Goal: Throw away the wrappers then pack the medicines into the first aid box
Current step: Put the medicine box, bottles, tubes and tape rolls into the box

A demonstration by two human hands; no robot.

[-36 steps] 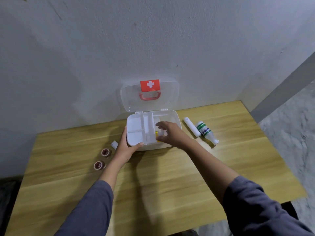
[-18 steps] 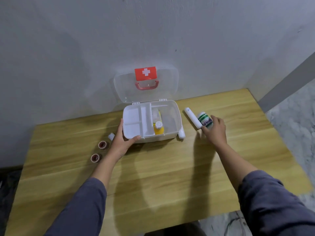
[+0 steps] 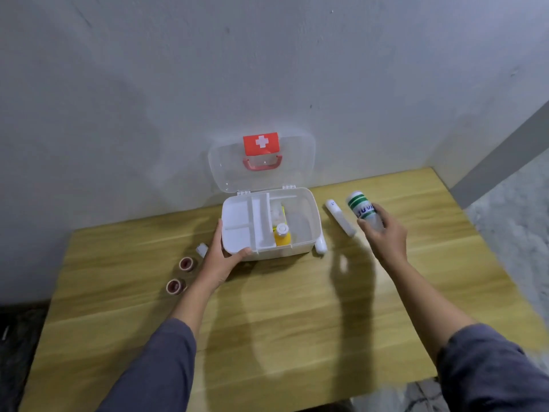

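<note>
The white first aid box [image 3: 309,215] stands open against the wall, its clear lid [image 3: 297,171] with a red cross label raised. A yellow bottle [image 3: 281,235] lies in its right compartment. My left hand [image 3: 221,258] grips the box's front left corner. My right hand [image 3: 383,234] holds a white bottle with green stripes [image 3: 361,208] lifted off the table, to the right of the box. A white tube [image 3: 338,217] lies on the table between the box and that bottle.
Two small red-capped jars [image 3: 187,264] [image 3: 174,286] and a small white item [image 3: 202,249] sit left of the box. Another white piece [image 3: 320,247] rests at the box's front right corner. The wooden table [image 3: 282,322] ends at the right, floor beyond.
My right hand left the box, where the yellow bottle now lies, reached right and picked up the green-striped bottle. The left hand stayed on the box.
</note>
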